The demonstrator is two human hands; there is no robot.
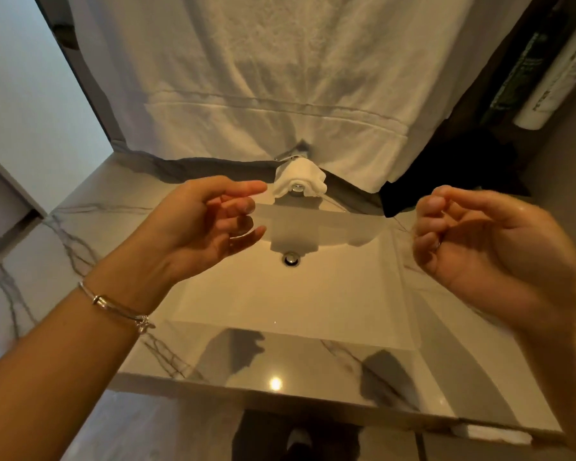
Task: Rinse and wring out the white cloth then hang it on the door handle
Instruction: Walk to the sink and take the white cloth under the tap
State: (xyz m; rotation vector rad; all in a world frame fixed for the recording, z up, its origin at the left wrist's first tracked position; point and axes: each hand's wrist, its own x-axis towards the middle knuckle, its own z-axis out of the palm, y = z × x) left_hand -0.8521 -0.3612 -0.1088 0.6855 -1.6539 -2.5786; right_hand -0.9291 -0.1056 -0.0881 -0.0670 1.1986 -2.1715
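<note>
A small white cloth (300,177) is draped over the chrome tap (297,188) at the back of the sink (280,294). My left hand (210,224) hovers above the basin to the left of the tap, fingers loosely curled and apart, holding nothing. My right hand (486,241) is raised at the right of the basin with its fingers curled in, and it appears empty. Neither hand touches the cloth. No door handle is in view.
A large white towel (273,78) hangs over the wall behind the tap. The marble counter (90,227) surrounds the basin, with the drain (291,258) at its middle. A dark cloth (446,174) lies at the back right, and wall dispensers (559,74) hang at the upper right.
</note>
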